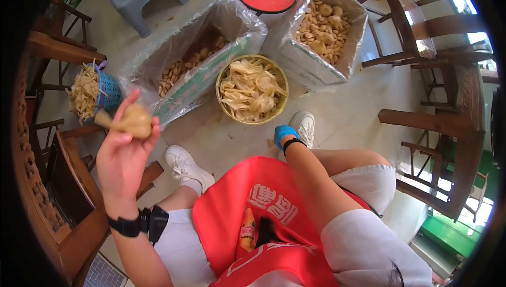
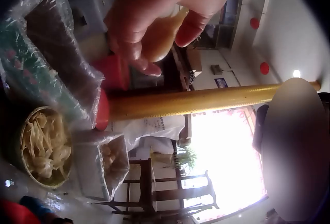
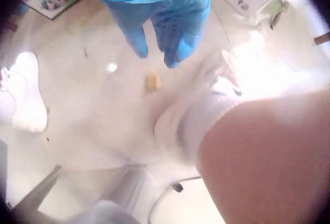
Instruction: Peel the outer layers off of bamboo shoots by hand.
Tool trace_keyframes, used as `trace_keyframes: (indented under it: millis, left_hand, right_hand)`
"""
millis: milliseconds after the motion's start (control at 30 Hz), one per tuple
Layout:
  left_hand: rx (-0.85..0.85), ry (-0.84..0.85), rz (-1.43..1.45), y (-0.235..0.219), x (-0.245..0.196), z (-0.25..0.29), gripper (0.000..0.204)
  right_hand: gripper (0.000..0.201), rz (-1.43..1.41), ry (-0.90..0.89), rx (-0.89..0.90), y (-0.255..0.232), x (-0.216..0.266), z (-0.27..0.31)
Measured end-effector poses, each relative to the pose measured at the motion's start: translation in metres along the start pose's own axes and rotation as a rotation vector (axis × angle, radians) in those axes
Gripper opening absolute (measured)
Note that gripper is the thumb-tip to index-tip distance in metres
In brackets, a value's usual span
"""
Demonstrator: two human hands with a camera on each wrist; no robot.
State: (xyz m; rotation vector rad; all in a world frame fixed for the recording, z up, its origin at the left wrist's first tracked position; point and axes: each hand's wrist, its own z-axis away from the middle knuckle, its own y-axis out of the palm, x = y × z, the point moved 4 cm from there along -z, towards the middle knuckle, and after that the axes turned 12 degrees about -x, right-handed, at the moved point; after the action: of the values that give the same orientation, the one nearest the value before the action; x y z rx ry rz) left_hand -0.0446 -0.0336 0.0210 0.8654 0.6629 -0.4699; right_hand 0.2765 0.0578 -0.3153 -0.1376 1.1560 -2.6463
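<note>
One bulb sits pinched in the left hand; light pressure suits it. The right hand, empty, fingers slightly parted, should straddle the small piece squarely.

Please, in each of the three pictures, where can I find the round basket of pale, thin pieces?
Head view: the round basket is a little above the centre.
Left wrist view: at the lower left.
Right wrist view: not seen.
Shared landmark: the blue-gloved right hand, in all three.
</note>
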Motion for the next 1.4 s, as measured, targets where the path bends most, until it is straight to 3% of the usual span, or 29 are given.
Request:
trace_keyframes:
  millis: [133, 200, 267, 333, 400, 500, 633, 733, 833, 900, 933, 1000, 1033, 1100, 1200, 1267, 1333, 1400]
  left_hand:
    - [-0.193, 0.009, -0.042, -0.015, -0.009, 0.004, 0.052]
    - [-0.246, 0.001, -0.053, -0.031, -0.011, -0.008, 0.049]
    - [-0.183, 0.017, -0.025, -0.039, -0.021, 0.006, 0.043]
    - [-0.262, 0.042, -0.067, -0.042, -0.017, -0.002, 0.04]
    - [-0.308, 0.101, -0.161, -0.047, -0.024, 0.002, 0.035]
    - [-0.393, 0.056, -0.171, -0.044, -0.021, -0.003, 0.024]
    - [-0.448, 0.045, -0.158, -0.043, -0.019, -0.002, 0.021]
    - [-0.486, 0.031, -0.182, -0.041, -0.015, 0.0, 0.022]
    - [-0.468, 0.018, -0.228, -0.039, -0.014, 0.001, 0.022]
    - [-0.49, -0.017, -0.27, -0.045, -0.006, -0.011, 0.02]
    - [-0.511, -0.033, -0.301, -0.042, -0.011, -0.005, 0.02]
    - [-0.478, 0.033, -0.292, -0.037, -0.013, -0.005, 0.019]
    - [-0.436, 0.029, -0.329, -0.039, -0.01, -0.011, 0.019]
    - [-0.426, 0.092, -0.402, -0.042, -0.009, -0.02, 0.02]
    - [-0.442, 0.244, -0.403, -0.054, -0.015, -0.025, 0.019]
    - [-0.477, 0.296, -0.391, -0.064, -0.015, -0.026, 0.019]
    - [-0.478, 0.338, -0.366, -0.07, -0.012, -0.026, 0.02]
    - [-0.43, 0.318, -0.39, -0.063, -0.008, -0.022, 0.025]
  right_hand:
    - [0.027, -0.092, 0.056, -0.037, 0.068, -0.009, -0.022]
    - [0.022, -0.266, 0.128, -0.181, 0.091, -0.01, -0.033]
    - [0.028, -0.24, 0.187, -0.135, 0.098, -0.006, -0.035]
    - [0.027, -0.022, 0.231, -0.033, 0.097, 0.006, -0.034]
    - [0.02, 0.015, 0.198, -0.077, 0.103, 0.008, -0.029]
    - [0.017, 0.072, 0.07, -0.155, 0.115, 0.024, -0.033]
    - [0.015, 0.03, 0.064, -0.217, 0.119, 0.03, -0.031]
    - [0.011, 0.116, -0.043, -0.131, 0.126, 0.025, -0.025]
    - [0.01, -0.019, -0.066, -0.224, 0.129, 0.023, -0.02]
    - [0.014, 0.018, -0.096, -0.08, 0.13, 0.032, -0.016]
    - [0.014, 0.022, -0.111, -0.114, 0.11, 0.038, -0.016]
    - [0.016, -0.087, -0.248, 0.162, 0.101, 0.06, -0.012]
    - [0.016, -0.077, -0.272, 0.137, 0.075, 0.074, -0.007]
    - [0.017, -0.227, -0.586, 0.415, 0.022, 0.118, 0.022]
    - [0.015, -0.414, -0.696, 0.269, -0.056, 0.17, 0.059]
    - [0.013, -0.671, -0.808, -0.026, -0.102, 0.195, 0.07]
    - [0.011, -0.809, -0.793, -0.218, -0.177, 0.204, 0.1]
    - [0.017, -1.123, -0.727, -0.287, -0.215, 0.203, 0.095]
